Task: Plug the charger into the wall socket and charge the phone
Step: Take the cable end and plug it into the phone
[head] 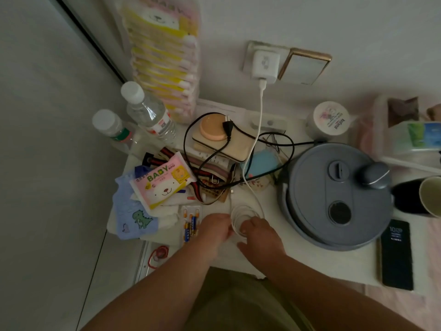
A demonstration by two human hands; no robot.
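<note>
The white charger (265, 64) is sitting in the wall socket (249, 54), hiding most of it. Its white cable (259, 120) is hanging down to a coil on the table (310, 261). The left hand (214, 229) and right hand (259, 231) are both pinching that coil; their fingertips are hard to see. The phone (396, 255) is lying apart, far right.

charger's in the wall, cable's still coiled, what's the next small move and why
Probably uncoil the white cable that both hands, left and right, hold: the charger already sits in the socket, while the phone lies off to the right, unconnected.
</note>
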